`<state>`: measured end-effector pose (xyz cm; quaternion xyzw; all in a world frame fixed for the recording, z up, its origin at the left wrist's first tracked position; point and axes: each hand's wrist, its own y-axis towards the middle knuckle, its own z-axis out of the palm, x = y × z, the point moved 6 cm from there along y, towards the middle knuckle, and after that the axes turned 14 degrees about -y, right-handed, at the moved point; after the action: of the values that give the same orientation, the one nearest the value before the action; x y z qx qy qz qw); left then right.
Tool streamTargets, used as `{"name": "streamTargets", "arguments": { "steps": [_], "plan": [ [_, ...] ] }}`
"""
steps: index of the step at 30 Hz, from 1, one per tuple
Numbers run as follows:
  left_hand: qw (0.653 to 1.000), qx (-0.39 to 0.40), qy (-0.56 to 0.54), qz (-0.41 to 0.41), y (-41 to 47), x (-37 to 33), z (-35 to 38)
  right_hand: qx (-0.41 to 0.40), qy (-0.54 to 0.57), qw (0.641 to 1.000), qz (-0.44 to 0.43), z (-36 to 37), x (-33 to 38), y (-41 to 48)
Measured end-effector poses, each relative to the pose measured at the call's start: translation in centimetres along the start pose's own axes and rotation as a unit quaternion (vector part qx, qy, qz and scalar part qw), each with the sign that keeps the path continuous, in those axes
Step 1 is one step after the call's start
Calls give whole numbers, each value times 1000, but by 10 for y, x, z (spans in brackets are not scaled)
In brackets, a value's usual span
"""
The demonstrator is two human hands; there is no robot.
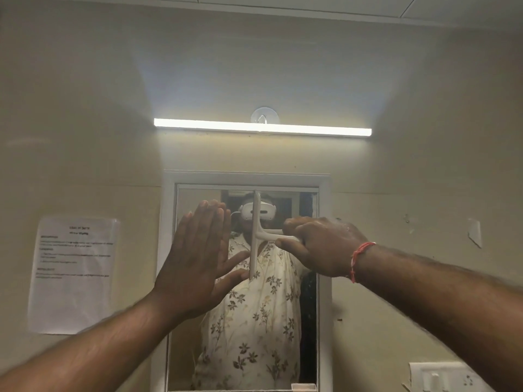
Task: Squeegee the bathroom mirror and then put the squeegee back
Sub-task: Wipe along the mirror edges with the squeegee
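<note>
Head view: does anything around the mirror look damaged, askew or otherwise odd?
Yes. The wall right of the mirror is damaged: a flap of paint curls away, with smaller chips nearer the frame. The squeegee, gripped by the right hand, is turned blade-vertical, which suits a sideways stroke, not a fault.

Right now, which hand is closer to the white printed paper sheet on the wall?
Left. The left hand is raised flat just right of the white printed paper sheet; the right hand is farther right, gripping the white plastic squeegee.
</note>
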<state>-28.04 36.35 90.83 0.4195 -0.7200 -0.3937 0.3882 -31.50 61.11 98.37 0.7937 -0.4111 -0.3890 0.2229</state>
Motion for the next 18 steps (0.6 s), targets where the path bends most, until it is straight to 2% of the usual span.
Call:
{"name": "streamTargets", "arguments": {
  "steps": [14, 18],
  "plan": [
    [997, 70, -24, 7, 36, -68, 40, 81, -66, 991, 84, -21, -63, -58],
    [997, 57, -48, 17, 43, -89, 50, 89, -73, 990, 84, -24, -66, -60]
  ]
}}
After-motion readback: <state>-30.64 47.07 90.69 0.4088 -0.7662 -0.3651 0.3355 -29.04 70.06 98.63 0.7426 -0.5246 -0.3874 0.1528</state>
